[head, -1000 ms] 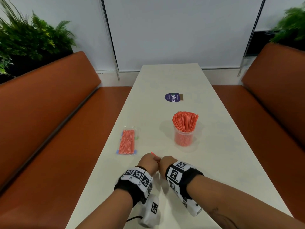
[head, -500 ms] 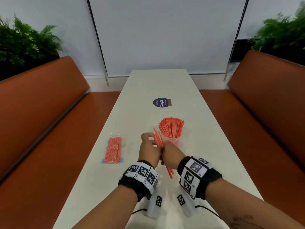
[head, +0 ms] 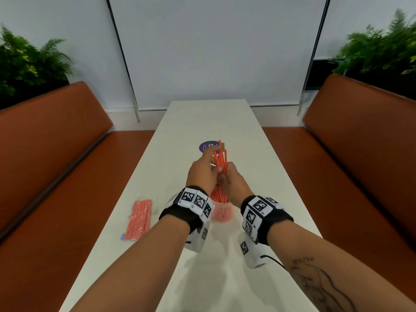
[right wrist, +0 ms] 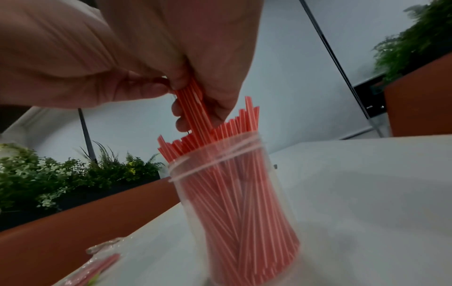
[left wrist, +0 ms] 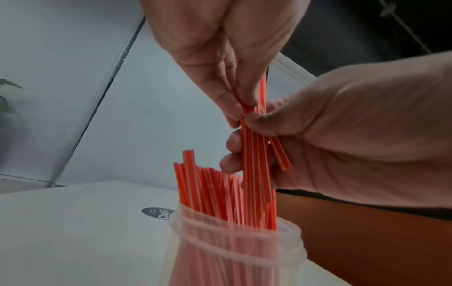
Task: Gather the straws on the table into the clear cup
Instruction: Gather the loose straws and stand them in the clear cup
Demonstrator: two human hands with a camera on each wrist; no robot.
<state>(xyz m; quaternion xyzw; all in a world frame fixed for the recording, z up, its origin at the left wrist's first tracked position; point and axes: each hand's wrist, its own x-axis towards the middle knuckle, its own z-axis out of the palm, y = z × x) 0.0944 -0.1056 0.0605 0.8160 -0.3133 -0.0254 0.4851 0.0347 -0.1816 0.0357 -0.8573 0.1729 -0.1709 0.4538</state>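
Note:
A small bundle of orange straws (head: 221,159) stands nearly upright over the clear cup (head: 223,214), held by both hands. My left hand (head: 215,170) pinches the bundle (left wrist: 254,154) from the left. My right hand (head: 225,177) grips it just below, fingers curled round it (right wrist: 193,108). The bundle's lower ends reach into the mouth of the cup (left wrist: 234,251), which is packed with many orange straws (right wrist: 234,193). The hands hide the cup's upper part in the head view.
A clear packet of orange straws (head: 138,219) lies flat on the white table (head: 258,176), left of the cup. A round dark sticker (head: 208,146) sits farther back. Orange benches (head: 56,165) flank both sides of the table, with plants behind them.
Both hands lifted the bundle from the near table and carried it forward over the cup. It turned from slanted to nearly upright and its lower ends went into the cup's mouth.

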